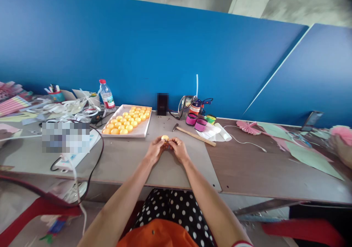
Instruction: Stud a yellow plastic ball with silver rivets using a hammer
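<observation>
Yellow ball sits pinched btwn left hand & right hand, both closed on it, just above bench, near tray of like balls. Prob. light, thin-shelled, smooth; grip sides w/ fingertips, gently.

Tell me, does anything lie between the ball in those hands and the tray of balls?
Nothing visible. The left hand and right hand hold the ball; only bare table separates it from the tray. The hammer lies off to the right.
</observation>
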Available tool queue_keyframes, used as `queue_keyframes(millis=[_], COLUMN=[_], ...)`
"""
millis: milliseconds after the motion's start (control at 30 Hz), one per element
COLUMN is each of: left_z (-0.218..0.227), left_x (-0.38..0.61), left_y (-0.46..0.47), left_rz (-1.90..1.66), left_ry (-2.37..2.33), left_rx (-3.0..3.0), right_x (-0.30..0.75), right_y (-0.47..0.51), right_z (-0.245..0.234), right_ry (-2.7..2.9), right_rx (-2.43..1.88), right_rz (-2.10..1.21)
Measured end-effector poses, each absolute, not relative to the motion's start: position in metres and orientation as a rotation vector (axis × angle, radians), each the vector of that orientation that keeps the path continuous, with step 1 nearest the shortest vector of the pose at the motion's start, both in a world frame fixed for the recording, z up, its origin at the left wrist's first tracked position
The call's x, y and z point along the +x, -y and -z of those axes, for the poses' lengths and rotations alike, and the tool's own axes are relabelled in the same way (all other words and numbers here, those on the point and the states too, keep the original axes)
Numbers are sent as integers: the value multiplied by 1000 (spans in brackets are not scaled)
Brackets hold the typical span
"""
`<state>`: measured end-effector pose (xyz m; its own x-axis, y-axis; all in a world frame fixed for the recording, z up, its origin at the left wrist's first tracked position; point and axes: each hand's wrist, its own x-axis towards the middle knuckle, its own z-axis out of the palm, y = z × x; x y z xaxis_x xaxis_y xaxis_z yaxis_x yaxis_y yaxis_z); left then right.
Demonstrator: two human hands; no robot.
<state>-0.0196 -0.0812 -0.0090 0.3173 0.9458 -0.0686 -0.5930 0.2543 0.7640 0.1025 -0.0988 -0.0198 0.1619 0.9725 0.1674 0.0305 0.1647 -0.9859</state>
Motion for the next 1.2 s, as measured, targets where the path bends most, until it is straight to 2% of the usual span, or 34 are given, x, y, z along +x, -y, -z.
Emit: queue_keyframes(millis=[800,1100,1200], left_z=[23,21,16], left_x=[-20,-17,-18], left_y=[80,80,80], left_rz=[-1190,-1173,-1178], left_ry=[-751,-732,-675], left_rx=[1037,952,797], right_x=[104,102,105], right_y=[101,101,101], right_z=[22,24,24], right_ry=[1155,1118,1135], right_rx=[-1140,-1257,-1335], right_rz=[-1067,-928,-696])
